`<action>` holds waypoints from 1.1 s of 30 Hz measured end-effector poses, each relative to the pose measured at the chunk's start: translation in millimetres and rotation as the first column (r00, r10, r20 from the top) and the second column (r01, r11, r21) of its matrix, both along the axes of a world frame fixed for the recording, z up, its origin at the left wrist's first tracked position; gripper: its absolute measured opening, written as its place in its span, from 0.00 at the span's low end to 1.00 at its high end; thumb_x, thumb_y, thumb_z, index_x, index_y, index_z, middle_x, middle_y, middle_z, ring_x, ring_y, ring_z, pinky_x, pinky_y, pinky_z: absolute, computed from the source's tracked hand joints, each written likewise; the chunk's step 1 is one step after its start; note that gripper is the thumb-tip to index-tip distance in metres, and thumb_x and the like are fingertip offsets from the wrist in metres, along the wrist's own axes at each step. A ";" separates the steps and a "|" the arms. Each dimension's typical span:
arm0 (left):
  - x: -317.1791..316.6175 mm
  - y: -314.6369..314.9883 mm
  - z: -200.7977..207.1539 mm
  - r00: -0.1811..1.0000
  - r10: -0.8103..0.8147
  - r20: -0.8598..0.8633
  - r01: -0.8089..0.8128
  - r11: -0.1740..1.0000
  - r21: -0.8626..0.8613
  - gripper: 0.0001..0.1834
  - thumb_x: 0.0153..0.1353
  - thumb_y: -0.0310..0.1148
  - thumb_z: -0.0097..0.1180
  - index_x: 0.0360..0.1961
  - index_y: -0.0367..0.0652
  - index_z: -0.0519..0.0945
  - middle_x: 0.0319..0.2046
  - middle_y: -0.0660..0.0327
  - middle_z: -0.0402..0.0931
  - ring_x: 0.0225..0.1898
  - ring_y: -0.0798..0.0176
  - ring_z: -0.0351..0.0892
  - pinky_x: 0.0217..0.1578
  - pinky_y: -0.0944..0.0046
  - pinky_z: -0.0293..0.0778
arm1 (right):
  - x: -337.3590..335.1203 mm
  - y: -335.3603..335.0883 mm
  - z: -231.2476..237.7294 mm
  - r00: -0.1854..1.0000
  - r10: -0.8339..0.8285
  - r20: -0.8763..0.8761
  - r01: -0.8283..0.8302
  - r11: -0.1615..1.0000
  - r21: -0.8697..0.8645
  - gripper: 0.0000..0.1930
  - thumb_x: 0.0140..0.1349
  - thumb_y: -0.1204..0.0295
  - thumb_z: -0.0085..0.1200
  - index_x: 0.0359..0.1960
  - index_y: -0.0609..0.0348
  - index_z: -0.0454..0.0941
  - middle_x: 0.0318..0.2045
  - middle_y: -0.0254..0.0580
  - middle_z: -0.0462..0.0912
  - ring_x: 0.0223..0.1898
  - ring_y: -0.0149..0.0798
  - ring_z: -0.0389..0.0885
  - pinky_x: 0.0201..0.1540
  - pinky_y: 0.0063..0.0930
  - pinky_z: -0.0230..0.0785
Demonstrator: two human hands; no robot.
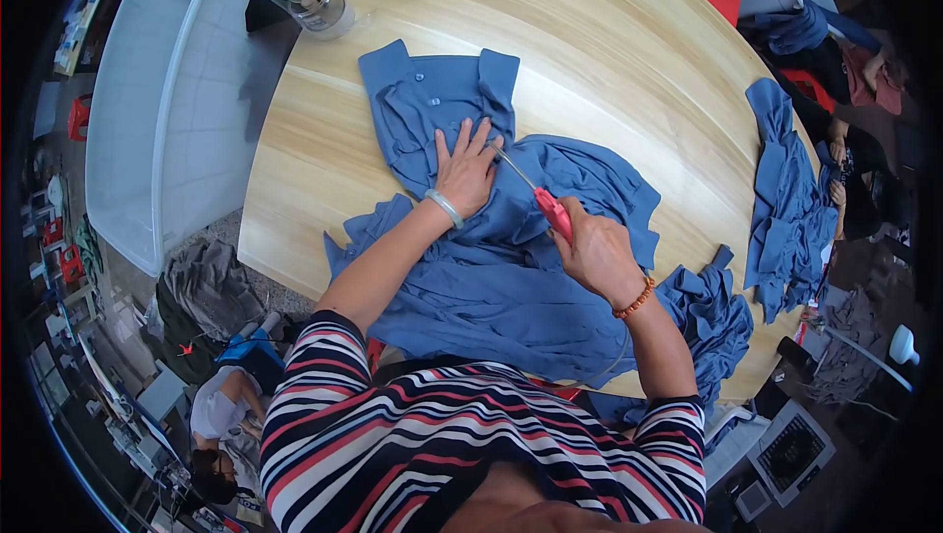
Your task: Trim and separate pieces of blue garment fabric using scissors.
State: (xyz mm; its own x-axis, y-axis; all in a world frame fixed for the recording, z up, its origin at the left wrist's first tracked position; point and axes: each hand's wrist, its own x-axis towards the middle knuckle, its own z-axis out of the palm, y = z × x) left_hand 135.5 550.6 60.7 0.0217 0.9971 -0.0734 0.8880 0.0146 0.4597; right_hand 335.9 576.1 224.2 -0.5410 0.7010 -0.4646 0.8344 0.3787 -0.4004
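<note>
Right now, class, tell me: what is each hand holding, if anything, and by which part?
The right hand holds a thin-shafted tool by its red handle. The left hand grips nothing visible; it lies spread on the blue garment.

We wear a top in navy, white, red and greyish stripes that bend at angles across the front, its short sleeves striped alike; our hands are bare, with a smooth pale bangle round the left wrist and a string of small orange-brown beads round the right
</note>
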 end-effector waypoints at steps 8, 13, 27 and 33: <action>-8.3 0.2 -10.9 0.998 -0.060 0.002 0.060 0.998 0.027 0.26 0.58 0.33 0.51 0.61 0.58 0.70 0.70 0.62 0.50 0.71 0.39 0.37 0.61 0.26 0.29 | -29.4 10.4 -22.5 0.997 0.068 -0.024 -0.066 0.995 0.073 0.14 0.58 0.65 0.55 0.38 0.63 0.70 0.20 0.56 0.78 0.25 0.57 0.79 0.28 0.47 0.70; -13.4 9.9 -16.8 0.990 -0.102 0.098 0.103 0.995 -0.005 0.27 0.58 0.31 0.52 0.61 0.56 0.69 0.70 0.62 0.50 0.71 0.42 0.39 0.62 0.26 0.29 | -1.8 7.8 -15.0 0.996 0.072 -0.043 -0.071 0.997 0.016 0.14 0.58 0.65 0.54 0.38 0.62 0.70 0.20 0.55 0.78 0.25 0.57 0.78 0.28 0.50 0.69; -28.2 89.4 -4.7 0.888 -0.137 0.439 0.196 0.976 -0.092 0.26 0.45 0.19 0.54 0.51 0.31 0.72 0.47 0.51 0.75 0.50 0.58 0.74 0.51 0.66 0.68 | 61.3 -43.6 -47.8 0.967 -0.184 -0.179 0.176 0.983 -0.056 0.13 0.54 0.72 0.50 0.41 0.63 0.70 0.25 0.52 0.81 0.30 0.55 0.81 0.30 0.46 0.72; 158.7 97.9 136.2 0.426 -0.244 0.871 0.377 0.923 0.075 0.22 0.48 0.15 0.45 0.47 0.32 0.74 0.41 0.60 0.74 0.43 0.67 0.72 0.47 0.68 0.68 | 148.7 -20.6 -41.1 0.915 -0.346 -0.206 0.372 0.922 0.105 0.14 0.49 0.70 0.54 0.39 0.55 0.76 0.32 0.46 0.83 0.34 0.50 0.83 0.31 0.41 0.74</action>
